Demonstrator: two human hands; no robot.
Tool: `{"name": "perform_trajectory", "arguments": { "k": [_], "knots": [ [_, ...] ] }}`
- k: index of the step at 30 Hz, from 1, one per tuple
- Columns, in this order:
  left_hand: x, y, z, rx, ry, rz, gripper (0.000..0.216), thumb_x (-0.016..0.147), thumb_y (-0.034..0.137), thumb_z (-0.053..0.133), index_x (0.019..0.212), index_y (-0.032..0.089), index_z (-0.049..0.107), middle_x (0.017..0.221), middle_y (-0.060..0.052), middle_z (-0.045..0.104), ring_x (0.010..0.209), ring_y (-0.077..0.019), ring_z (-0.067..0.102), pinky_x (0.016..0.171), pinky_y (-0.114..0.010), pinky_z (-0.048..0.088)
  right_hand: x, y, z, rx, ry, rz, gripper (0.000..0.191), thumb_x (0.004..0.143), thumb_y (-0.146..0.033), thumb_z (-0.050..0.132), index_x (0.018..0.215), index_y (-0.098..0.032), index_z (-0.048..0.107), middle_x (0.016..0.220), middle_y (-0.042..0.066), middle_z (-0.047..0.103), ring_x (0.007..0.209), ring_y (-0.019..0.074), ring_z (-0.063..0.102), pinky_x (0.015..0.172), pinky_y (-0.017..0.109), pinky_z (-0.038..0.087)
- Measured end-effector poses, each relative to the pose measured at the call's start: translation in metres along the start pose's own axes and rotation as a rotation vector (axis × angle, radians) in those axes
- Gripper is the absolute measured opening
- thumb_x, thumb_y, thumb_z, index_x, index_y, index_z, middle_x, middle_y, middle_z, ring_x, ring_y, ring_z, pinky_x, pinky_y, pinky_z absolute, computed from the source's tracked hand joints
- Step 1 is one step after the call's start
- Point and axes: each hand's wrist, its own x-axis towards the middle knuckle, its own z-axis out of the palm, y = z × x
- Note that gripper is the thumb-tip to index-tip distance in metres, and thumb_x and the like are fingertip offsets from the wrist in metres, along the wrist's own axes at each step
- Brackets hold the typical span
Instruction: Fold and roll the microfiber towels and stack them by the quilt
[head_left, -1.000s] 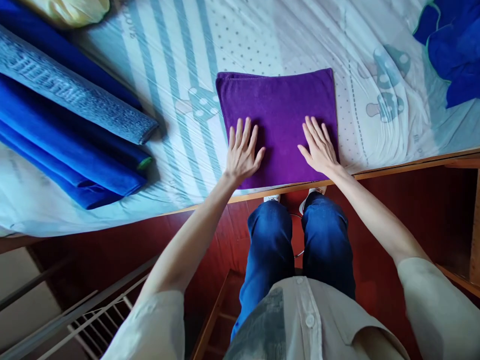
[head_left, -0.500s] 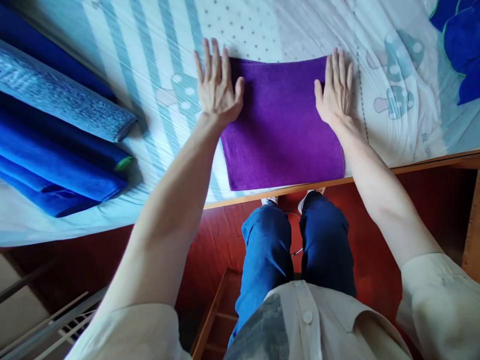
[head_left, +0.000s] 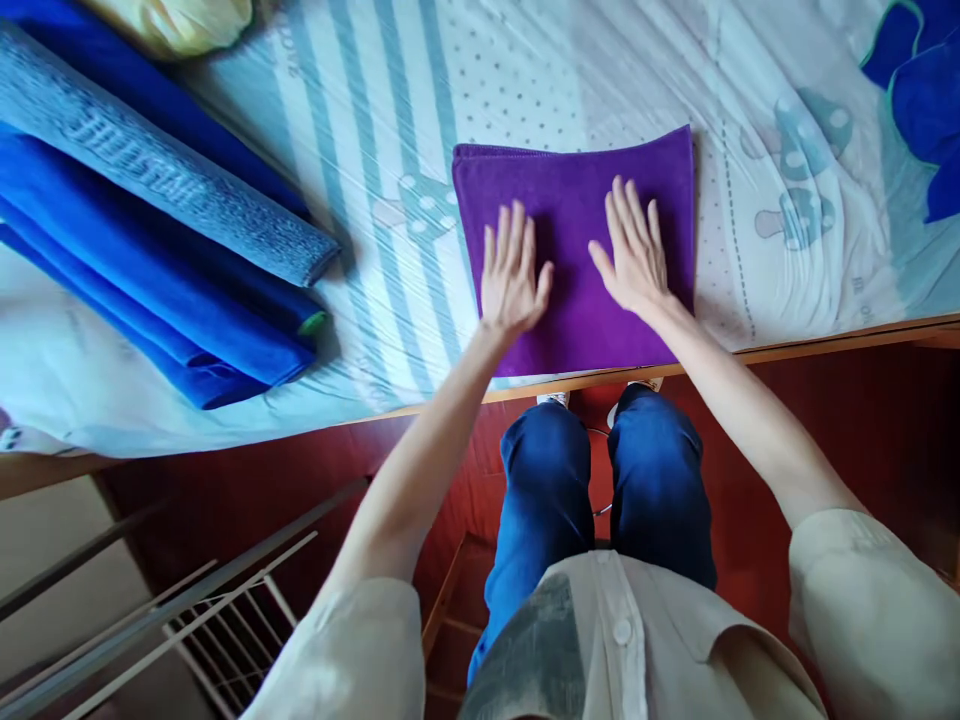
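Note:
A folded purple towel [head_left: 570,185] lies flat on the bed near its front edge. My left hand [head_left: 512,272] rests palm down on the towel's left half, fingers stretched out. My right hand [head_left: 634,252] presses flat on the towel's middle right, fingers spread. Neither hand holds anything. Both hands sit close together, a thumb's gap apart.
The bed sheet [head_left: 390,120] is pale with teal stripes and mushroom prints. Folded blue towels [head_left: 142,260] are stacked at the left, a grey-blue one [head_left: 172,190] on top. More blue cloth [head_left: 919,90] lies at the far right. A wooden bed rail [head_left: 825,345] and red floor lie below; a metal rack [head_left: 225,620] stands lower left.
Both hands have slid from the towel's far corners back toward me and inward, onto its middle. The towel stays flat.

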Motion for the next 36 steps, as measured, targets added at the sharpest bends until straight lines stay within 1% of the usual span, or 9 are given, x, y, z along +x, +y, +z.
{"name": "perform_trajectory", "arguments": {
  "k": [2,6,12,18,21,24,28,31,36],
  "knots": [
    [-0.041,0.009,0.005,-0.001,-0.047,-0.011,0.085,0.107,0.066,0.040,0.170,0.009,0.043,0.180,-0.014,0.032,0.174,-0.0283,0.011,0.143,-0.050,0.002,-0.036,-0.002,0.006,-0.001,-0.063,-0.032,0.076,0.114,-0.053,0.033,0.180,-0.017,0.018,0.186,0.009,0.020,0.175,0.0300,0.007,0.143,0.062,0.003],
    [-0.102,-0.003,-0.005,0.042,-0.014,-0.129,0.080,0.110,0.061,0.037,0.171,0.009,0.040,0.180,-0.018,0.032,0.173,-0.0290,0.014,0.143,-0.049,0.005,-0.090,0.021,-0.007,-0.046,-0.031,0.107,0.073,0.115,-0.049,0.027,0.179,-0.015,0.020,0.186,0.012,0.021,0.174,0.0296,0.015,0.142,0.061,0.008],
    [-0.145,-0.013,-0.026,0.117,-0.091,-0.133,0.078,0.108,0.054,0.038,0.169,0.005,0.043,0.177,-0.024,0.037,0.171,-0.0341,0.023,0.141,-0.055,0.014,-0.123,0.044,-0.037,-0.061,-0.076,0.202,0.071,0.112,-0.041,0.036,0.177,-0.013,0.028,0.183,0.014,0.027,0.173,0.0284,0.022,0.143,0.057,0.013],
    [-0.140,-0.012,-0.051,0.087,-0.247,-0.304,0.067,0.097,0.041,0.057,0.156,0.010,0.058,0.166,-0.022,0.055,0.159,-0.0383,0.048,0.132,-0.054,0.038,-0.147,0.040,-0.060,0.033,-0.155,0.334,0.066,0.104,-0.032,0.056,0.167,-0.012,0.048,0.172,0.017,0.050,0.163,0.0338,0.043,0.139,0.054,0.031],
    [-0.137,-0.003,-0.060,0.068,-0.245,-0.482,0.062,0.094,0.036,0.061,0.151,0.010,0.061,0.145,-0.021,0.072,0.138,-0.0371,0.069,0.123,-0.050,0.049,-0.159,0.025,-0.067,0.089,-0.144,0.534,0.064,0.104,-0.032,0.061,0.164,-0.013,0.052,0.162,0.019,0.060,0.152,0.0369,0.055,0.131,0.053,0.042],
    [-0.142,0.006,-0.066,0.092,-0.223,-0.547,0.060,0.090,0.030,0.066,0.147,0.009,0.062,0.128,-0.020,0.080,0.133,-0.0376,0.071,0.120,-0.049,0.050,-0.169,0.011,-0.069,0.135,-0.061,0.735,0.059,0.106,-0.037,0.061,0.158,-0.010,0.055,0.154,0.023,0.064,0.148,0.0376,0.058,0.127,0.052,0.046],
    [-0.146,0.014,-0.074,0.093,-0.244,-0.580,0.053,0.086,0.025,0.073,0.138,0.014,0.066,0.110,-0.016,0.084,0.133,-0.0374,0.071,0.120,-0.048,0.049,-0.177,0.010,-0.073,0.312,-0.055,0.857,0.052,0.105,-0.041,0.065,0.148,-0.014,0.059,0.133,0.019,0.075,0.130,0.0320,0.070,0.115,0.044,0.056],
    [-0.139,0.023,-0.074,-0.021,-0.269,-0.666,0.047,0.083,0.023,0.079,0.128,0.018,0.069,0.091,-0.010,0.083,0.120,-0.0336,0.077,0.114,-0.044,0.055,-0.178,0.012,-0.079,0.488,-0.097,0.917,0.047,0.106,-0.041,0.067,0.144,-0.017,0.056,0.114,0.013,0.081,0.096,0.0223,0.078,0.088,0.033,0.063],
    [-0.126,0.042,-0.061,-0.442,-0.131,-0.978,0.033,0.093,0.026,0.075,0.122,0.016,0.062,0.074,-0.003,0.071,0.083,-0.0229,0.079,0.081,-0.034,0.066,-0.174,0.008,-0.087,0.691,-0.118,1.064,0.026,0.109,-0.039,0.067,0.125,-0.020,0.058,0.093,0.006,0.081,0.064,0.0096,0.067,0.060,0.017,0.051]
  ]
}}
